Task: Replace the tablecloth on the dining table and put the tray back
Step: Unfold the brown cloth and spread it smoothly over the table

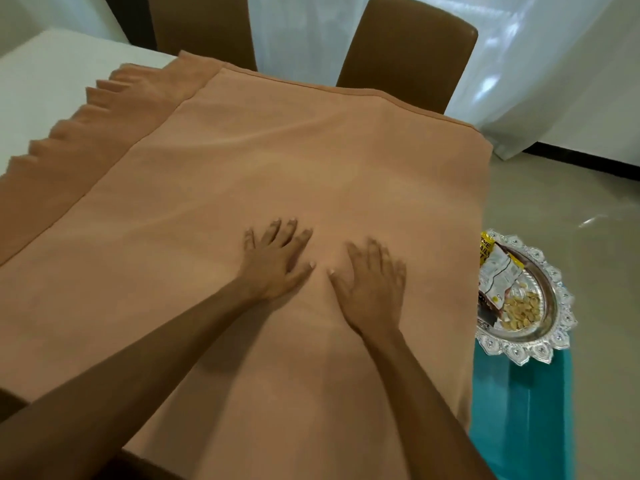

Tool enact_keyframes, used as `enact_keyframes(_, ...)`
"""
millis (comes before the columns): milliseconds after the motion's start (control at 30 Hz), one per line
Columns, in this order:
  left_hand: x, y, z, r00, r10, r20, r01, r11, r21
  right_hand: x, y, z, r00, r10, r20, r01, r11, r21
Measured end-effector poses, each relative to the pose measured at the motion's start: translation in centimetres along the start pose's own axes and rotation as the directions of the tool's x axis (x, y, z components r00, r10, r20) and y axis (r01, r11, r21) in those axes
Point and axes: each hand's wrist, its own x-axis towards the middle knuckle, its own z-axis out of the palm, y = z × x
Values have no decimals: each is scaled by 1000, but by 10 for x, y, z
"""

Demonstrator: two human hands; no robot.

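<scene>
A person's left hand (277, 263) and right hand (372, 289) lie palm-down and side by side near the centre of a peach-coloured tablecloth (259, 168). The fingers are straight and splayed, the thumb tips close but not touching, and neither hand grips anything. The soft, matte fabric covers most of the dining table (45, 74), whose smooth white top shows bare only toward 10 o'clock. The cloth lies largely flat with faint ripples and drops over the table's edge at 3 o'clock. Along the 9 o'clock side a stitched seam sets off a border band (104, 133), which ends in a wavy, pleated edge on the white surface. The tray (554, 344) is off the table at 4 o'clock. It is a round, shiny silver piece with an ornate scalloped, embossed rim, and it rests on a teal cloth (519, 410) draped over something hidden. The tray holds crinkled snack packets (498, 271) and a heap of pale nuts (521, 308). At 12 o'clock a brown chair (408, 46) with a smooth, rounded, leather-like back stands against the table's far edge, a second chair (201, 26) to its left. Sheer white curtains (536, 81) hang behind them, above a glossy beige floor (554, 195).
</scene>
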Motion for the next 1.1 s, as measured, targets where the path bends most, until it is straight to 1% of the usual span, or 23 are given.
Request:
enact_keyframes(67,-32,-1,7,999,12,-33,-12,1000,-9,-9,13,-4,997,82,-15,-82,997,-5)
enact_keyframes(167,-77,-14,14,998,-13,-65,12,1000,-16,-28,25,-14,972,234,-1,-234,972,20)
enact_keyframes(233,-102,-28,18,997,-39,-64,37,999,-20,-49,17,-18,959,282,15,-283,958,51)
enact_keyframes(300,-129,-41,20,997,-52,-58,51,999,-10,-79,-7,-17,975,220,15,-220,974,56)
enact_keyframes(400,-178,-59,26,997,-36,-66,37,999,4,-138,-51,-8,997,62,47,-65,996,63)
enact_keyframes(433,-195,-65,27,997,-25,-74,25,1000,0,-159,-61,-3,998,43,54,-46,998,51)
enact_keyframes(467,-204,-69,29,997,-20,-72,20,1000,-5,-173,-64,1,997,48,59,-51,998,43)
enact_keyframes(533,-233,-80,32,998,10,-68,-10,1000,-9,-212,-69,5,994,103,31,-104,994,43)
enact_keyframes(667,-284,-103,30,998,62,2,-62,998,10,-267,-81,10,963,257,-81,-253,966,58)
enact_keyframes(700,-297,-110,26,996,85,27,-85,996,23,-278,-90,9,949,305,-80,-299,951,73)
enact_keyframes(767,-307,-120,18,992,104,68,-107,993,42,-289,-103,8,934,357,-28,-352,930,103)
enact_keyframes(867,-316,-141,-3,989,119,92,-124,991,48,-298,-134,6,947,318,38,-321,939,126)
enact_keyframes(1000,-312,-179,-24,998,3,56,-1,999,-37,-286,-183,6,982,172,82,-179,980,87)
enact_keyframes(1100,-305,-210,-25,999,-28,37,27,999,23,-266,-218,13,992,62,107,-70,995,76)
